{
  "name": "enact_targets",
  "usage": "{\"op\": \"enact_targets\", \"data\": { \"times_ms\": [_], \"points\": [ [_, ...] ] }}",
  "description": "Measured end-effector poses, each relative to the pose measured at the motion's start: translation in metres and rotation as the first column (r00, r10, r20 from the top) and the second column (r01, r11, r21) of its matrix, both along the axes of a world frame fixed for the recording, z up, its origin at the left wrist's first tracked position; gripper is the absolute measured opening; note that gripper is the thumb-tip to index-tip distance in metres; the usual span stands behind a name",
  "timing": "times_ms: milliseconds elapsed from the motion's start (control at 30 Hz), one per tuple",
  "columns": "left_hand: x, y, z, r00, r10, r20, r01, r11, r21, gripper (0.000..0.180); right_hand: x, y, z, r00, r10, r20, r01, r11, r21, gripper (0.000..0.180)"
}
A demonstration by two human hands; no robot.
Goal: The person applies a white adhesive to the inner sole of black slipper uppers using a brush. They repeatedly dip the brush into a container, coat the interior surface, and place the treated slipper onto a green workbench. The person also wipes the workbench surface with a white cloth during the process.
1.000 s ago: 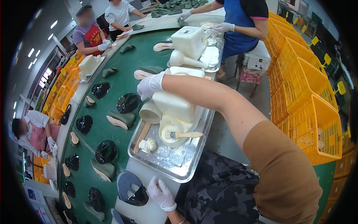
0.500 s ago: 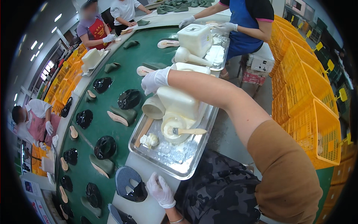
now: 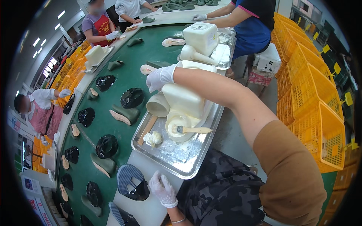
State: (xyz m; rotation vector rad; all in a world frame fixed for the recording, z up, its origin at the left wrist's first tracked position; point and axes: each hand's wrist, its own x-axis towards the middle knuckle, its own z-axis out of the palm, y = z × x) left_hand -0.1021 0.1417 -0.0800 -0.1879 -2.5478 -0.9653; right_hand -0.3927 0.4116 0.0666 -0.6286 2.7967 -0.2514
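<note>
Lettering (image 3: 103, 27) on red apron (image 3: 102, 31); left hand (image 3: 163, 189) loose, half-curled near sandal (image 3: 125, 180); right hand (image 3: 160, 78) curled, grip unclear.

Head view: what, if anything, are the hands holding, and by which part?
Nothing shows in the left hand; the right hand hides its palm, so any hold there cannot be told.

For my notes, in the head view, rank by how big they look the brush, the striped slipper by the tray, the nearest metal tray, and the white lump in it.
1. Metal tray
2. Striped slipper
3. Brush and white lump: too alike to rank; the brush is longer, the lump broader.
</note>
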Motion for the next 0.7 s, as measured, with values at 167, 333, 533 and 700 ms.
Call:
{"op": "enact_targets", "data": {
  "times_ms": [167,333,533,700],
  "points": [
    [-0.001,0.003,0.0,1.0,-0.004,-0.009,0.004,1.0,0.0,0.024,-0.006,0.004,-0.003,1.0,0.015,0.005,-0.015,1.0,0.014,0.037],
    [0.0,0.005,0.002,1.0,-0.002,-0.017,0.002,1.0,0.014,0.024,-0.004,0.004,-0.002,1.0,0.02,-0.015,-0.02,1.0,0.013,0.036],
    [-0.001,0.006,0.005,1.0,0.003,-0.015,-0.003,1.0,0.026,0.024,0.004,0.002,0.006,1.0,-0.011,0.0,0.011,1.0,-0.004,0.035],
    [-0.002,0.008,0.006,1.0,0.005,-0.007,-0.005,1.0,0.017,0.023,-0.01,0.005,-0.007,0.999,0.041,0.001,-0.041,0.999,0.016,0.035]
  ]
}}
